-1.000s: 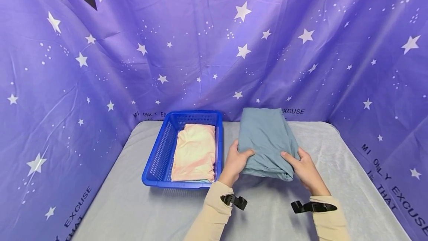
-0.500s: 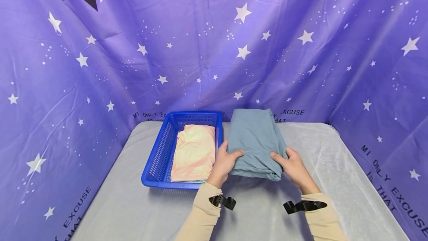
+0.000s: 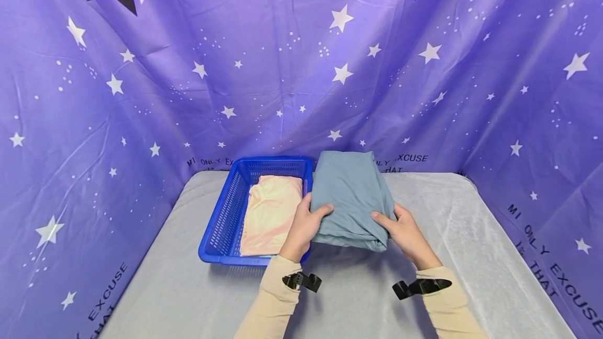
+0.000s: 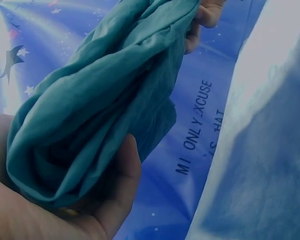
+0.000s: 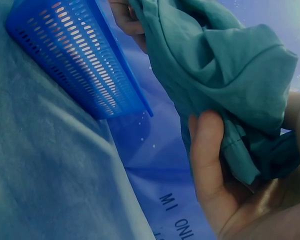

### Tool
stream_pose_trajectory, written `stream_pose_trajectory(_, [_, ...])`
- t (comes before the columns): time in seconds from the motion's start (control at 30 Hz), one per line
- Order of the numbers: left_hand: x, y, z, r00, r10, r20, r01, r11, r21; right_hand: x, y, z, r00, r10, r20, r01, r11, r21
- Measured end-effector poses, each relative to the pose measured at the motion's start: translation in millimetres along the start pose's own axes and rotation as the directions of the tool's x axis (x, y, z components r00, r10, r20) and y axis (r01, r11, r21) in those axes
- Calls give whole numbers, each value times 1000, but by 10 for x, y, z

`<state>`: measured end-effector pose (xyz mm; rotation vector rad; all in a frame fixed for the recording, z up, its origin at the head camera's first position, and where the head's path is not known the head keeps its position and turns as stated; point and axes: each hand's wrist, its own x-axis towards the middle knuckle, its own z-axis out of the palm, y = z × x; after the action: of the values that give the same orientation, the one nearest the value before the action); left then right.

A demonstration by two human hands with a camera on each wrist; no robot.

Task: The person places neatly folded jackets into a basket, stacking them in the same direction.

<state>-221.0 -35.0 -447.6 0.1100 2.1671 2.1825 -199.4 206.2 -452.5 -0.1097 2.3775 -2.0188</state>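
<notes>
A folded blue-green garment (image 3: 350, 192) is held up off the table between both hands, just right of the basket. My left hand (image 3: 301, 229) grips its left near edge, thumb on top and fingers beneath. On the opposite edge my right hand (image 3: 409, 234) holds it the same way. The left wrist view shows the thick rolled fold of the garment (image 4: 85, 110) with the thumb and fingers round it. In the right wrist view, fingers (image 5: 208, 145) curl against the cloth's underside. Its folded layers (image 5: 240, 75) hang a little loose there.
A blue plastic basket (image 3: 221, 224) with perforated walls stands left of the garment. Folded pale pink cloth (image 3: 273, 213) lies in it. A grey cloth (image 3: 367, 297) covers the table. Purple curtains (image 3: 282, 67) with stars enclose the back and sides.
Both hands have moved left with the folded garment, bringing it from well right of the basket to overlap its right rim in the head view. The basket and pink cloth stay put.
</notes>
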Motion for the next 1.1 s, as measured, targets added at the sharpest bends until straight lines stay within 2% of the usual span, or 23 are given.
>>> stream_pose_trajectory(0.53, [-32, 71, -281, 1000, 24, 16, -24, 999, 35, 83, -85, 144, 995, -2, 95, 0, 1000, 28])
stream_pose_trajectory(0.73, [-61, 99, -369, 1000, 20, 19, -20, 1000, 11, 108, -121, 201, 993, -9, 121, 5, 1000, 29])
stream_pose_trajectory(0.93, [-74, 112, -483, 1000, 29, 10, -30, 997, 71, 137, -115, 278, 991, -43, 127, 41, 999, 18])
stream_pose_trajectory(1.1, [-79, 123, -593, 1000, 1, 5, -1, 995, 98, 168, -114, 364, 987, -46, 152, 41, 999, 30])
